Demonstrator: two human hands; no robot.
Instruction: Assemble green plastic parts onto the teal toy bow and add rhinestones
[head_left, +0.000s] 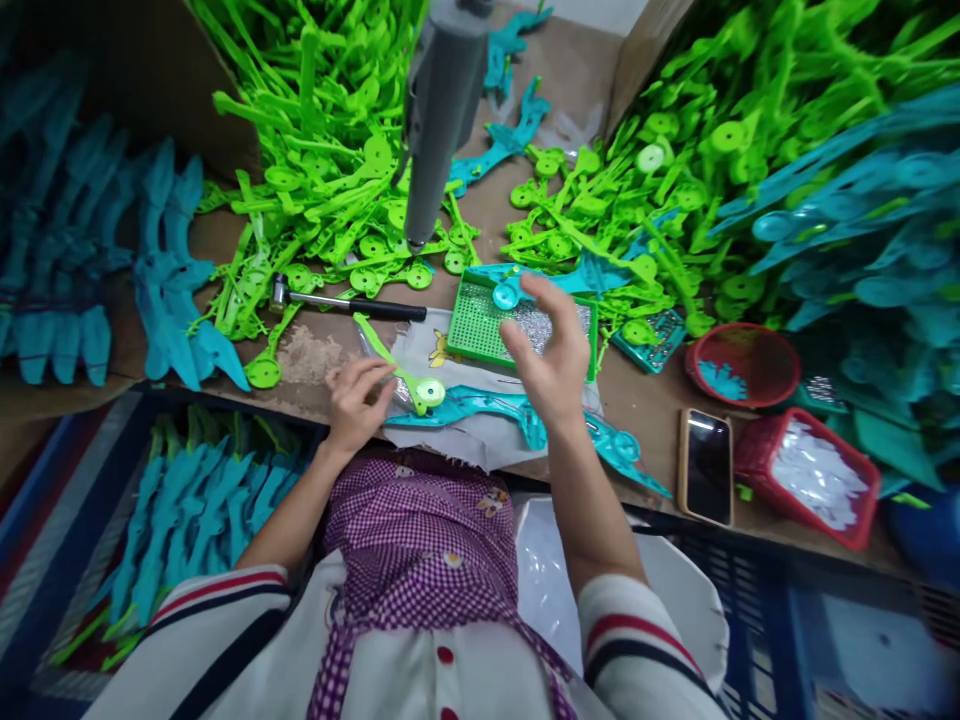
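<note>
My left hand is closed at the left edge of a bright green plastic arm with a round disc end, its fingertips pinching there. Clear plastic shows beside that arm. Under the disc end, a long blue plastic part lies across a pale cloth. My right hand is raised over the right side of a green perforated tray, thumb and index finger spread apart; its other fingers are partly hidden. Small shiny metal pieces fill part of the tray. Another blue part rests along its back rim.
A hammer lies left of the tray. Green parts are heaped behind, under a grey upright post. At right are a red bowl, a phone and a red basket of white pieces. Blue parts stack at left.
</note>
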